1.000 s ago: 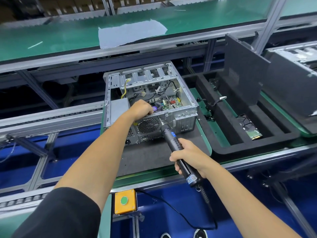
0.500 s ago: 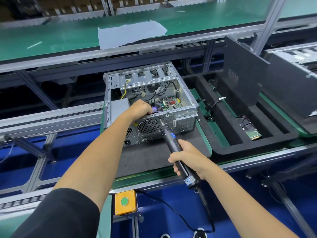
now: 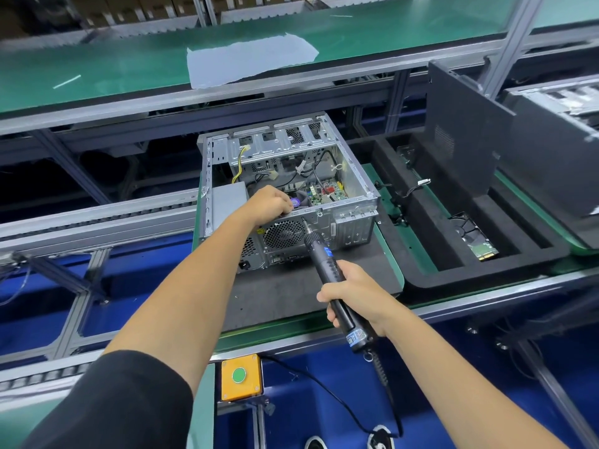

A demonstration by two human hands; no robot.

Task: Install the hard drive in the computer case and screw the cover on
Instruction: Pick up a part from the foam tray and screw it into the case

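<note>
Just ahead of both hands, the open computer case (image 3: pixel 291 189) lies on its side on a dark mat (image 3: pixel 291 296), its rear panel with the round fan grille (image 3: pixel 283 234) facing the person. The left hand (image 3: pixel 270 202) rests on the case's near top edge with its fingers curled down over the rim into the interior; whether they pinch anything inside cannot be told. The right hand (image 3: pixel 351 294) is wrapped firmly round the black electric screwdriver (image 3: pixel 330 275), which tilts up and away from it so that the bit tip touches the rear panel's upper edge, just right of the left hand's knuckles and above the fan grille. A coiled cable (image 3: pixel 382 374) hangs from the tool's butt below the right wrist. Well to the right of the right hand, a hard drive (image 3: pixel 473 236) lies in a slot of a black foam tray (image 3: pixel 421 247), and a dark cover panel (image 3: pixel 466 150) stands upright behind that tray. Below and between the forearms sits a yellow box with a green button (image 3: pixel 240 375).
</note>
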